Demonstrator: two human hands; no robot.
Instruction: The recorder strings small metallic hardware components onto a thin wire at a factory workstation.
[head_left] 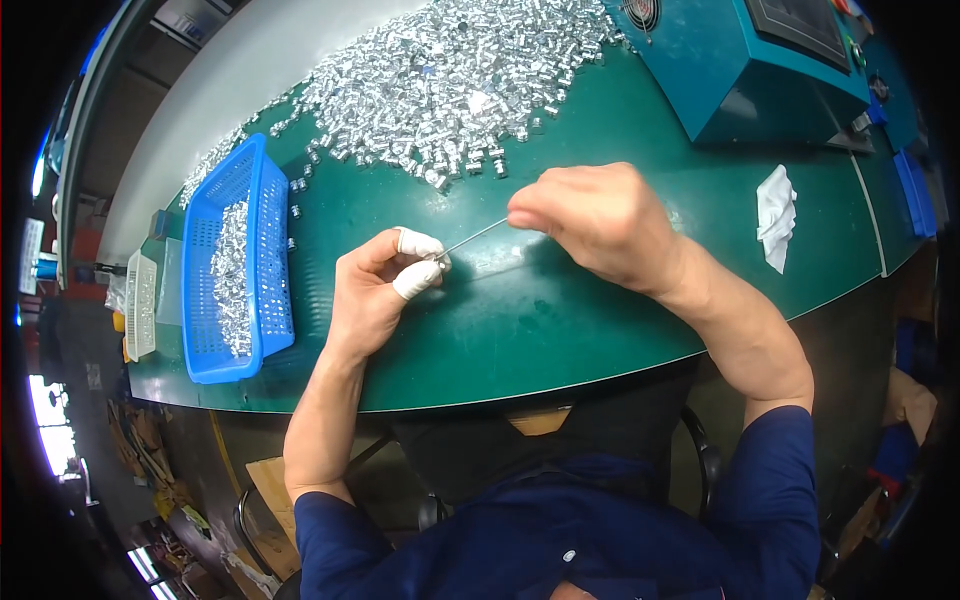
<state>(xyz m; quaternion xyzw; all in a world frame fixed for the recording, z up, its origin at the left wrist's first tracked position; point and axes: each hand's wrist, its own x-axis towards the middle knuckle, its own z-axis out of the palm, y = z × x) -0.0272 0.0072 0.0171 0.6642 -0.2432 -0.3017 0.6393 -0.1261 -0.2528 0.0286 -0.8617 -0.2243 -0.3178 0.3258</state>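
Over the green tabletop [560, 325], my left hand [362, 290] pinches a small silvery metal piece [444, 262] between thumb and finger, both wrapped in white tape. The fingertips hide most of this piece. My right hand [605, 218] is closed round one end of a thin metal rod [475, 237], which slants down to the left. Its far tip meets the piece at my left fingertips; whether it goes inside cannot be seen. Beyond both hands spreads a large heap of small shiny metal fittings [430, 90].
Left of my left hand stands a blue plastic basket [273, 270] partly filled with similar metal fittings [232, 280]. A smaller white basket [143, 305] sits at the table's left edge. Far right are a teal machine housing [770, 95] and a crumpled white cloth [776, 220].
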